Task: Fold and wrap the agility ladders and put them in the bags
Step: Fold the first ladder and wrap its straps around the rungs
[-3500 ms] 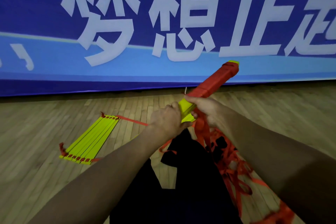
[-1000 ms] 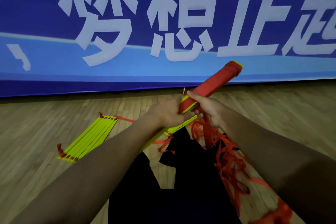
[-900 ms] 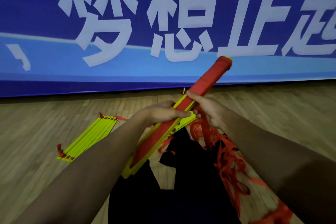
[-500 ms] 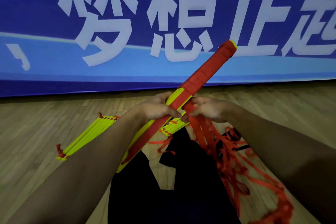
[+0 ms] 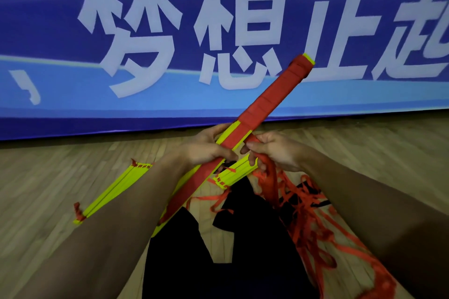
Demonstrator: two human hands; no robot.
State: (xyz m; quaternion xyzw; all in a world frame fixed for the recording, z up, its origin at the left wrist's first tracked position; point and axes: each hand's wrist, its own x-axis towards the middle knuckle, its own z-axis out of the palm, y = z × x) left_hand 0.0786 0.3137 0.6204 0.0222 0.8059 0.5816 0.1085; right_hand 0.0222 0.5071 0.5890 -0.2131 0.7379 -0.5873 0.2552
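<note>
Rung bundle (image 5: pixel 264 107) held tilted, far end up, above floor (image 5: pixel 48 177); left hand (image 5: pixel 206 147) clamped round middle as anchor; right hand (image 5: pixel 274 150) pinching red strap (image 5: pixel 269 177) taut for next wrap; second ladder (image 5: pixel 114 192) flat on floor, left side

A blue banner (image 5: pixel 170 94) with large white characters (partly cropped) covers the wall above a dim, pale wooden plank floor (image 5: pixel 48 177).

Single head-worn wide-angle view, facing forward and down, close over both forearms toward floor (image 5: pixel 48 177) and banner (image 5: pixel 48 31)
</note>
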